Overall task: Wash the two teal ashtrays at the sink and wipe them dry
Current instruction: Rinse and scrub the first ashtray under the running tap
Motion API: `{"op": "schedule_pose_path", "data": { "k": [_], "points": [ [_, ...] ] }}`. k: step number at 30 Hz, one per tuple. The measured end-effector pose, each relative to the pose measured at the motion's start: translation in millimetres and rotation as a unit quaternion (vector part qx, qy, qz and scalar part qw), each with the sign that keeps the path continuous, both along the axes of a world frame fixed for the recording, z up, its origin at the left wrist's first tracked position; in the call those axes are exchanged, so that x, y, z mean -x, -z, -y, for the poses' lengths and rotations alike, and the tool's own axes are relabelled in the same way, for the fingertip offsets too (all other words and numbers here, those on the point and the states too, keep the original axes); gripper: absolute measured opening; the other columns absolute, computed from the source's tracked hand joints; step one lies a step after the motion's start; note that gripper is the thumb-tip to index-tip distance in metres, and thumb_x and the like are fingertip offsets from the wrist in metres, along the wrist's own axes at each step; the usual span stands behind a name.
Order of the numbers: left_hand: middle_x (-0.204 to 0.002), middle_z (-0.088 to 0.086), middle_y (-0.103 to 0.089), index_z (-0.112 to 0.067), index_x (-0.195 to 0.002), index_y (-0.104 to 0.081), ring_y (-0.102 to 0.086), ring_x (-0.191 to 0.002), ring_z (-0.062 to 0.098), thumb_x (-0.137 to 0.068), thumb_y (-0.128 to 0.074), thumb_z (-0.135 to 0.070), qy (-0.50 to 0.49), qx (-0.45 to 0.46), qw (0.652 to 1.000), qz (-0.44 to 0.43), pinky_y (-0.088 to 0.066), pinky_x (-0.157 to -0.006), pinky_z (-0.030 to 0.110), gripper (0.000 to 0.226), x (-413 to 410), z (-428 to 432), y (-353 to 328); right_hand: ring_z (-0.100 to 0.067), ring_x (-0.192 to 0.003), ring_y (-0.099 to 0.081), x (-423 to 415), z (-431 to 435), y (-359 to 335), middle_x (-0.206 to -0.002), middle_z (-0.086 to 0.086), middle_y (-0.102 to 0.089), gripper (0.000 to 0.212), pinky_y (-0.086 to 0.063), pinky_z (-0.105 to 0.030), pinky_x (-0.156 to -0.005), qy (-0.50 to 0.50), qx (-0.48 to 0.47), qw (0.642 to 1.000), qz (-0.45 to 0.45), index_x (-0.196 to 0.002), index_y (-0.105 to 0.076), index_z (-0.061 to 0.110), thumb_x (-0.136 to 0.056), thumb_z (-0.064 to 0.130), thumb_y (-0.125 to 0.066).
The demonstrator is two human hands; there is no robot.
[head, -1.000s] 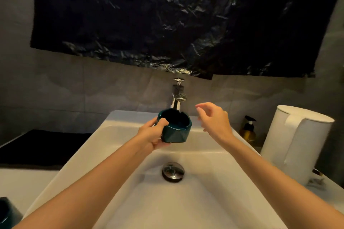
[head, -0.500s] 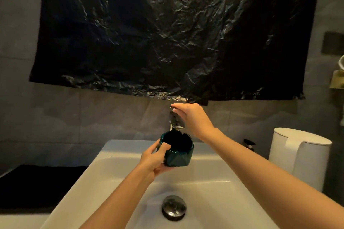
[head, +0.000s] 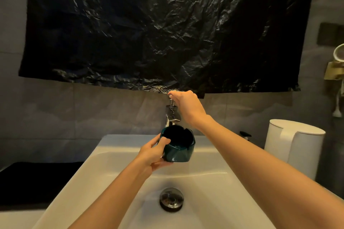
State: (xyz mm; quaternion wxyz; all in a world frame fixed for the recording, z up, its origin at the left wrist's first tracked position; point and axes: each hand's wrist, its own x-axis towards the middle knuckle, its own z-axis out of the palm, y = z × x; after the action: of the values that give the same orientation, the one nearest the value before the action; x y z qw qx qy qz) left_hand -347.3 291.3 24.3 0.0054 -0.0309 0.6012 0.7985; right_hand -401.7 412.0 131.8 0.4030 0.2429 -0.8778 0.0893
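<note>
Glossy glazed ashtray (head: 179, 146), chrome faucet (head: 172, 114), crinkled shiny plastic sheet (head: 158, 28).

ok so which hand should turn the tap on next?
Right. The right hand has its fingers on the faucet handle. The left hand grips the teal ashtray just below the spout, over the sink, so it is occupied.

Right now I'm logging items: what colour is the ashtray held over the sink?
The ashtray is glossy dark teal, seen best in the head view.
</note>
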Motion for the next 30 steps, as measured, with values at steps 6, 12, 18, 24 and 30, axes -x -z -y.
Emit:
{"op": "schedule_pose_path", "data": {
  "k": [6, 12, 18, 24, 30],
  "points": [
    [-0.122, 0.013, -0.058, -0.022, -0.128, -0.056, -0.062, -0.093, 0.027, -0.09, -0.061, -0.021, 0.017, 0.014, 1.0, 0.004, -0.06, -0.063, 0.04, 0.039, -1.6, 6.7, 1.5, -0.03, -0.097, -0.064, 2.6, 1.6, 1.2, -0.106, -0.011, -0.07, 0.026, -0.055, -0.043, -0.079, 0.003, 0.013, 1.0, 0.011, -0.115, -0.062, 0.011, -0.093, -0.001, -0.054],
    [-0.125, 0.014, -0.056, -0.022, -0.128, -0.057, -0.062, -0.093, 0.027, -0.09, -0.061, -0.019, 0.02, 0.02, 1.0, 0.002, -0.06, -0.069, 0.044, 0.038, -2.7, 11.0, 3.0, -0.022, -0.124, -0.052, -12.3, -5.3, 3.1, -0.134, -0.008, -0.057, 0.039, -0.039, -0.028, -0.103, -0.087, 0.113, 0.984, 0.107, -0.138, -0.049, 0.01, -0.1, 0.021, -0.046],
    [-0.127, 0.015, -0.057, -0.026, -0.128, -0.057, -0.063, -0.101, 0.032, -0.087, -0.065, -0.018, -0.022, 0.024, 0.999, -0.024, -0.059, -0.07, 0.045, 0.042, -0.2, 16.7, 4.8, -0.019, -0.117, -0.059, -57.4, -42.4, 84.5, -0.126, -0.002, -0.064, 0.034, -0.048, -0.035, -0.099, -0.129, 0.141, 0.98, 0.049, -0.129, -0.059, 0.014, -0.096, 0.014, -0.051],
    [-0.128, 0.013, -0.055, -0.029, -0.13, -0.053, -0.065, -0.098, 0.034, -0.087, -0.066, -0.018, -0.03, 0.079, 0.995, -0.044, -0.06, -0.064, 0.04, 0.047, -5.1, 17.8, 6.0, -0.019, -0.119, -0.054, -69.7, -42.6, 110.5, -0.12, 0.0, -0.066, 0.032, -0.03, -0.039, -0.115, -0.121, -0.098, 0.984, 0.091, -0.117, -0.066, 0.018, -0.09, 0.022, -0.049],
    [-0.126, 0.012, -0.056, -0.028, -0.131, -0.052, -0.064, -0.101, 0.035, -0.091, -0.06, -0.017, 0.016, 0.147, 0.987, -0.054, -0.059, -0.072, 0.042, 0.043, -9.4, 12.0, 9.0, -0.018, -0.139, -0.032, -55.7, -31.6, 112.6, -0.146, -0.003, -0.045, 0.071, 0.011, -0.031, -0.117, -0.089, -0.239, 0.964, 0.074, -0.143, -0.039, 0.013, -0.079, 0.038, -0.056]
  ]
}}
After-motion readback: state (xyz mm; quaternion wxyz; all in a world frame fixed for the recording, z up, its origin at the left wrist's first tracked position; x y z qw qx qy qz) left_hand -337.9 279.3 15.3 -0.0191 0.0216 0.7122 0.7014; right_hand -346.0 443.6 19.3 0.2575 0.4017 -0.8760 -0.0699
